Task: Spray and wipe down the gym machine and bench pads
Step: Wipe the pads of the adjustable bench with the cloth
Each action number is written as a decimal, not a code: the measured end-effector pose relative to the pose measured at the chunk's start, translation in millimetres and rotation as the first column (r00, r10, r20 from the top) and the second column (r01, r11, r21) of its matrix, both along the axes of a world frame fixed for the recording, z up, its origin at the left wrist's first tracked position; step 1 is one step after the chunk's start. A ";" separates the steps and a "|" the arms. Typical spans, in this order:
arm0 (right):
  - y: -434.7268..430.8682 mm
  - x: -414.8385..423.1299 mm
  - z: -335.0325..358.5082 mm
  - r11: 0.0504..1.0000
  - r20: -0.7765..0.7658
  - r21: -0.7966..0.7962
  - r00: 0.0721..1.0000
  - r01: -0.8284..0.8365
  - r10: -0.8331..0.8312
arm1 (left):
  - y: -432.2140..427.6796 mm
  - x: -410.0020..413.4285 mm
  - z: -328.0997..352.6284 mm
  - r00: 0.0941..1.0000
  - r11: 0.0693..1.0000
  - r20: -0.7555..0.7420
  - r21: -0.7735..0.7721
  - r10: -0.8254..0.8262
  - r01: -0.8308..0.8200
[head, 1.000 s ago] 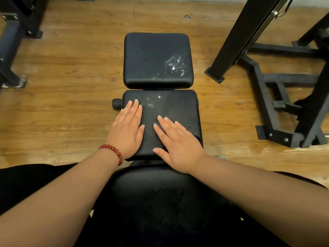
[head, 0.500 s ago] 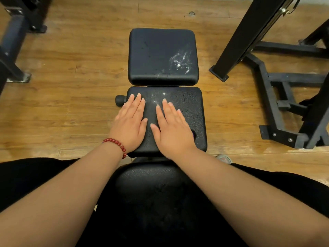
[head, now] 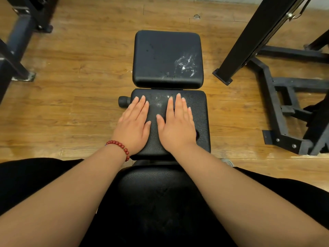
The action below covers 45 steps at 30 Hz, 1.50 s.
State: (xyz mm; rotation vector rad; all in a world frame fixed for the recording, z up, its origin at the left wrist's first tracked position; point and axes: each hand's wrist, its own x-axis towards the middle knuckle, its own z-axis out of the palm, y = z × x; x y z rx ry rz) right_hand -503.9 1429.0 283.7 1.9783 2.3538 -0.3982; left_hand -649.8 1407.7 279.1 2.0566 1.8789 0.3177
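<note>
A black bench runs away from me in three pads. The far pad (head: 167, 57) carries a patch of white wet droplets on its right side. On the middle pad (head: 199, 111) both my hands lie flat, palms down, fingers straight. My left hand (head: 133, 125), with a red bead bracelet at the wrist, rests on the pad's left part. My right hand (head: 178, 125) rests beside it, near the centre. A few droplets show between my fingertips. The near pad (head: 156, 193) lies between my forearms. No spray bottle or cloth is in view.
A black knob (head: 123, 102) sticks out at the middle pad's left edge. A black machine post (head: 249, 43) and its floor frame (head: 277, 111) stand on the right. Dark frame legs (head: 16, 50) stand at the left. Wooden floor (head: 71, 104) surrounds the bench.
Both hands have slid forward on the middle pad toward its far edge. My right hand has straightened, moved away from my left hand, and now lies parallel to it.
</note>
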 end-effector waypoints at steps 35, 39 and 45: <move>11.1 -1.5 8.0 0.964 -0.015 0.018 0.964 -0.266 0.266 | 2.9 -2.4 -12.7 0.824 0.935 0.443 -0.191 0.354 -0.299; 30.8 24.4 8.8 0.978 -0.005 0.036 0.978 -0.206 0.207 | 3.9 -1.2 -12.6 0.782 0.925 0.493 -0.196 0.380 -0.326; 26.4 -10.5 3.0 0.999 -0.067 0.034 0.997 -0.033 0.035 | 4.0 -2.4 -13.1 0.786 0.922 0.482 -0.204 0.387 -0.329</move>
